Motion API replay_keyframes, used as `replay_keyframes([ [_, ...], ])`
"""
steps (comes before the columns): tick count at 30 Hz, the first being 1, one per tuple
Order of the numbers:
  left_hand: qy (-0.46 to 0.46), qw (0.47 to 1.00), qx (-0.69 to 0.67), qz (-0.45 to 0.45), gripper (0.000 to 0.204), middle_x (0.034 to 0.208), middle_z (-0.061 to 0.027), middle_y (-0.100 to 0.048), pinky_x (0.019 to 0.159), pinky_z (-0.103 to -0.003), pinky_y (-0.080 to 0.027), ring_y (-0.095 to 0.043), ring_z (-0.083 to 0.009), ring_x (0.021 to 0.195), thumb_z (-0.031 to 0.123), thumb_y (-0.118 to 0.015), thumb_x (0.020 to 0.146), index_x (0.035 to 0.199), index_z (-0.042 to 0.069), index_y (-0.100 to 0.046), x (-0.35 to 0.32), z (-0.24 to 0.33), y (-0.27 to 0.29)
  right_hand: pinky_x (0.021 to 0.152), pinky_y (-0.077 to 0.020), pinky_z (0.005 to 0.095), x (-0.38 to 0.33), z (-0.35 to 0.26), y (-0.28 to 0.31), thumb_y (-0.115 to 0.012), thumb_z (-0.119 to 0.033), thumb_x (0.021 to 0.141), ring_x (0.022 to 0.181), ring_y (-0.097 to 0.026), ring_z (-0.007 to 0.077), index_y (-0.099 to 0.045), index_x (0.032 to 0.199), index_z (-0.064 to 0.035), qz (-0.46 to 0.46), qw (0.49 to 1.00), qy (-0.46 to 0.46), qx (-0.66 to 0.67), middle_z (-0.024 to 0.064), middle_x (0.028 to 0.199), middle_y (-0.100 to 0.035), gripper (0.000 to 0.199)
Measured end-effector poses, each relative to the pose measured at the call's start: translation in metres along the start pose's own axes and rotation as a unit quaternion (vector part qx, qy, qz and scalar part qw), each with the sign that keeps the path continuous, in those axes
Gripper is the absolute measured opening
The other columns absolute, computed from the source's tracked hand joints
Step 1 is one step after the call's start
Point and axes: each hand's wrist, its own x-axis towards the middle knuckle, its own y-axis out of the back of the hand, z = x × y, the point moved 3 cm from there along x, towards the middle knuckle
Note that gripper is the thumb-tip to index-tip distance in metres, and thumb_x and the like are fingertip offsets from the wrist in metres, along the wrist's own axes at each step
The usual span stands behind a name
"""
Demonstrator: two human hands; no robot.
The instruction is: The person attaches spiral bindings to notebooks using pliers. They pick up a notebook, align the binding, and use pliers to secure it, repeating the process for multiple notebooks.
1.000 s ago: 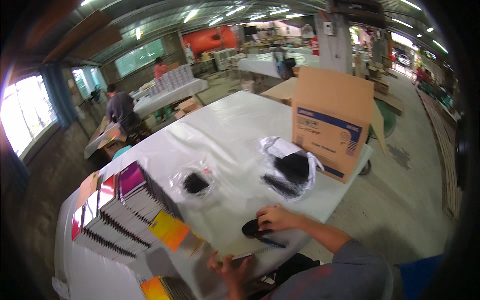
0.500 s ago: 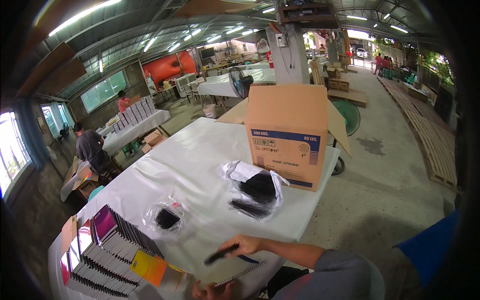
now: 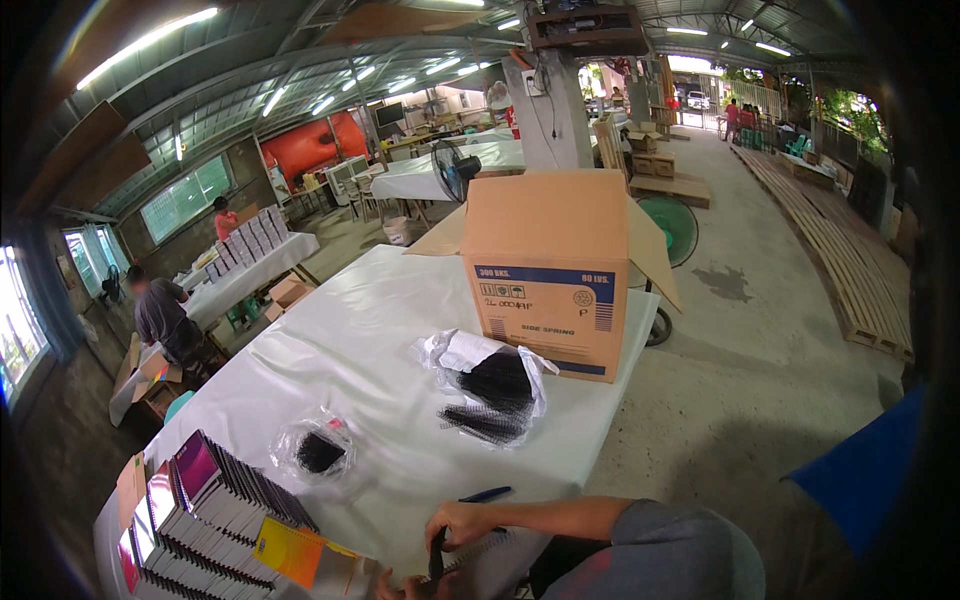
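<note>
At the lower middle my right hand [image 3: 458, 525] is closed round a dark, narrow object [image 3: 437, 553], held upright; its kind is not clear. My left hand [image 3: 415, 588] is at the bottom edge, fingers curled close beneath the object's lower end; what they grip is hidden. Beside both hands lies a spiral notebook [image 3: 490, 545], partly covered by my right hand and forearm. A blue-handled tool [image 3: 487, 494] rests on the table just beyond my right hand. To the left are a notebook with a yellow and orange cover [image 3: 290, 550] and stacked spiral notebooks [image 3: 215, 500].
On the white-covered table [image 3: 370, 330] lie a clear plastic bag with black pieces [image 3: 320, 452] and an opened white wrapper of black spiral coils [image 3: 490, 395]. A large open carton [image 3: 545, 270] stands at the far right edge. Co-workers [image 3: 165, 315] are at other tables.
My right hand has moved left and down, bringing the dark object from a slant to upright beside my left hand. The whole view has shifted slightly.
</note>
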Motion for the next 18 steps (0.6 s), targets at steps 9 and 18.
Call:
replay_keyframes([
  [9,0.020,1.000,-0.004,-0.007,0.041,0.114,-0.0169,-0.047,0.086,-0.049,-0.037,-0.041,-0.0344,0.109,0.044,-0.063,0.079,0.100,0.009,-0.057,0.000,-0.002,0.001,0.065,-0.0462,0.0269,0.016,-0.007,0.002,-0.061,-0.002,0.067,0.070,-0.059,0.0136,-0.066,0.088,-0.0023,-0.012,0.999,-0.031,-0.035,0.0079,0.078,-0.066,0.022],
  [18,0.025,1.000,0.004,-0.003,0.041,0.114,-0.0168,-0.047,0.086,-0.048,-0.038,-0.041,-0.0343,0.110,0.044,-0.062,0.079,0.099,0.009,-0.057,0.005,-0.007,0.001,0.053,-0.0418,0.0293,0.017,-0.038,-0.014,-0.062,-0.008,0.062,0.056,-0.053,0.0138,-0.065,0.078,-0.0014,0.001,0.983,0.065,0.170,0.0071,0.061,-0.060,0.018],
])
